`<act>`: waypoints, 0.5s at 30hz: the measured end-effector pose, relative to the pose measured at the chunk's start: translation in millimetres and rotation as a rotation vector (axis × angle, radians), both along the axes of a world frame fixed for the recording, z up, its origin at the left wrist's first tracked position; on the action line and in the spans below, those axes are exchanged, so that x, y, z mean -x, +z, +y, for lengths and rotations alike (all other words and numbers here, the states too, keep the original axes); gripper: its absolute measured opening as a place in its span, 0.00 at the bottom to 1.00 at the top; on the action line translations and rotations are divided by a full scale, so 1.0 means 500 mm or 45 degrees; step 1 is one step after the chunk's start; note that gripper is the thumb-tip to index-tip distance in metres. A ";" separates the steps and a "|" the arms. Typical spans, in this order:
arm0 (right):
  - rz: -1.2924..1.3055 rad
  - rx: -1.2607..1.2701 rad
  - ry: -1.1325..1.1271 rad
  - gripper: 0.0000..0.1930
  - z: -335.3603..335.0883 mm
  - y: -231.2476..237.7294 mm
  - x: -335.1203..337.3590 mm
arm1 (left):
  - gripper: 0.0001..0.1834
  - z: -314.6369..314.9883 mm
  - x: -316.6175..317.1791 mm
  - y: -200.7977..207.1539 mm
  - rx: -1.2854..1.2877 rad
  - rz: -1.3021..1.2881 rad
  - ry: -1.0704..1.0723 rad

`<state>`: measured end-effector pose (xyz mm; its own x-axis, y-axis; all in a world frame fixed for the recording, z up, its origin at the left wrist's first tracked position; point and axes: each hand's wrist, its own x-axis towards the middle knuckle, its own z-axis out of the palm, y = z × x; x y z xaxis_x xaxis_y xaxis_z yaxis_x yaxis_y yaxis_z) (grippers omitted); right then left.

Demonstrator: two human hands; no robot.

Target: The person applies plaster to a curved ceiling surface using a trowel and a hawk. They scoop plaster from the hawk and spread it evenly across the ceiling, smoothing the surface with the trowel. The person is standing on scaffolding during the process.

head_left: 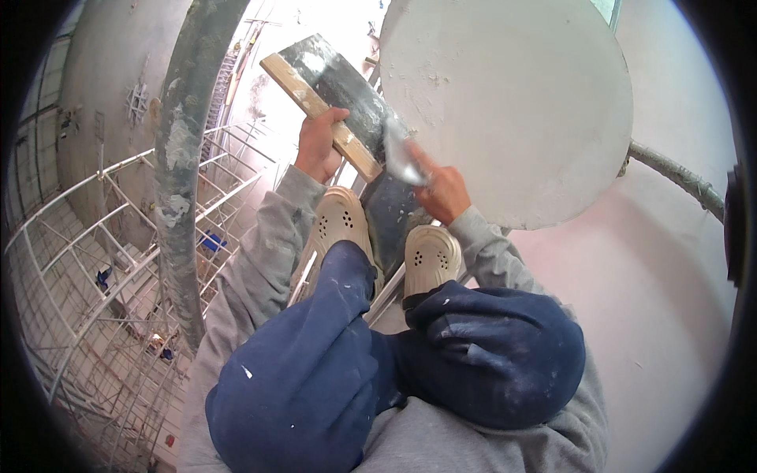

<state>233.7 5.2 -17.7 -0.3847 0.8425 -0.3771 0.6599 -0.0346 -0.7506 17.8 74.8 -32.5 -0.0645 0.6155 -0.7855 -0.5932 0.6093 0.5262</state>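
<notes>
My left hand [318, 146] is wrapped round the pale wooden back of a wide plastering blade [335, 75], held at a slant over my feet. Patches of white plaster cling to its dark metal face. In my right hand [445, 193] is a small putty knife [400, 154], smeared by motion, its index finger stretched along it. The putty knife lies across the lower right end of the wide blade; whether they touch I cannot tell. Close by on the right is a large round white panel [512, 110] with rough plaster spots on its left part.
My beige clogs [341, 221] stand on narrow metal rails, with a dark, plaster-spotted surface [389, 217] between them. A thick plaster-stained pole [185, 158] rises at left. Beyond it, white scaffolding [87, 323] drops to a floor far below. Another pipe [678, 177] runs right of the panel.
</notes>
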 end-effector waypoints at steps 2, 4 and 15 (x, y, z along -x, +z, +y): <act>-0.022 0.005 0.053 0.41 -0.004 -0.005 0.008 | 0.10 -0.001 0.004 -0.007 -0.034 -0.094 -0.011; -0.029 -0.103 0.105 0.40 0.002 -0.004 0.017 | 0.11 0.013 0.010 -0.005 -0.059 -0.157 -0.065; 0.016 -0.106 0.047 0.35 0.053 0.006 0.031 | 0.15 0.018 -0.022 0.037 -0.142 -0.075 0.021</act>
